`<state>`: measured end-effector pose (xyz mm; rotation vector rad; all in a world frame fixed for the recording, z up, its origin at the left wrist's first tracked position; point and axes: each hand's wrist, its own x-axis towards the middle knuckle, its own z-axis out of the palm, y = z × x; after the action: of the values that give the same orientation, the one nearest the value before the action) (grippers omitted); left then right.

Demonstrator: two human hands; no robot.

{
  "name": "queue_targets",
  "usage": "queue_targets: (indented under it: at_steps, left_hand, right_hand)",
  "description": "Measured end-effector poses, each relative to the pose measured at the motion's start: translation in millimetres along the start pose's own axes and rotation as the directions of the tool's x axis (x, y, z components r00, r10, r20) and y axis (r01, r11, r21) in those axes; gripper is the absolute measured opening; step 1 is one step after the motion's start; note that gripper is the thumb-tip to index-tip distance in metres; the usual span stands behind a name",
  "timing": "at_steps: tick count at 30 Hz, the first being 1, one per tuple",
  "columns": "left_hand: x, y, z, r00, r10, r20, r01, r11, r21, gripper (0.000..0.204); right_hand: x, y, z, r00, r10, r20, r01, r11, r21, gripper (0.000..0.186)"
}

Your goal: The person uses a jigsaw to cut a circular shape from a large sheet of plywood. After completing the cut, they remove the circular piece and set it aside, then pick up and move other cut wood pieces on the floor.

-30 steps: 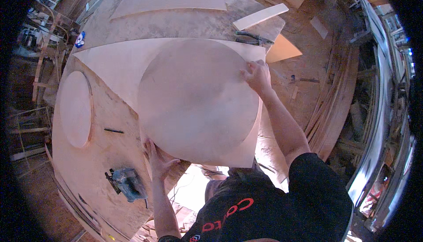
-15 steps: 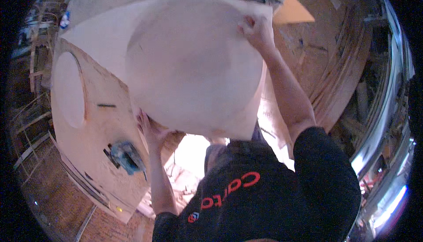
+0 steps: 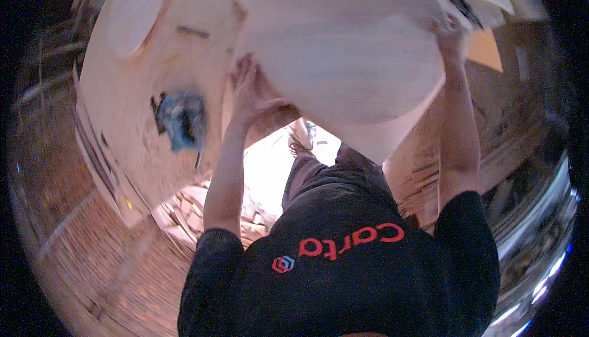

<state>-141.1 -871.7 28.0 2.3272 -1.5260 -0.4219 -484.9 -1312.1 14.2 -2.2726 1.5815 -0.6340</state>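
A large pale round wooden disc (image 3: 350, 48) lies over a pale flat board, whose corner (image 3: 380, 137) sticks out toward me. My left hand (image 3: 248, 94) is at the disc's left edge, fingers up along the rim and thumb spread out below it. At the far right edge my right hand (image 3: 453, 33) has its fingers bent round the rim. Blur hides the fingertips of both hands. I cannot tell whether they grip the disc alone or the board with it.
On the wooden worktop (image 3: 202, 70) to the left lie a blue power tool (image 3: 183, 119), a dark short strip (image 3: 192, 32) and a white oval piece (image 3: 138, 11). An orange-tan panel (image 3: 486, 51) is at the far right. Wood scraps (image 3: 184, 214) lie below the worktop.
The view has swung, so the worktop and tool sit higher in it. My right hand, earlier curled over the disc's upper right, is now at its right edge. My left hand stays by the left edge.
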Motion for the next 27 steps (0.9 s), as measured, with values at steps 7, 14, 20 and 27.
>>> queue_targets:
  at_steps: [7,14,20,27]
  left_hand:
    - [-41.8,-13.1,-0.9,0.969,-0.117,-0.218,0.114,0.993,-0.027,0.118]
    - [-64.3,-21.1,2.8,0.963,-0.196,-0.183,0.170,0.974,-0.148,0.130]
    - [-53.7,-21.2,13.3,0.949,-0.246,-0.199,0.239,0.969,-0.058,0.131]
    - [-40.0,-27.5,13.4,0.966,-0.252,-0.060,0.256,0.962,0.090,0.127]
  right_hand:
    - [-67.9,-64.1,-16.5,0.964,-0.252,0.089,0.267,0.894,-0.360,0.077]
    - [-167.2,-149.6,-16.1,0.856,-0.341,0.389,0.451,0.860,-0.239,0.086]
    - [-213.5,-208.4,-15.3,0.674,-0.464,0.575,0.635,0.761,-0.131,0.097]
    - [-228.1,-230.6,9.0,0.625,-0.549,0.555,0.672,0.740,-0.024,0.101]
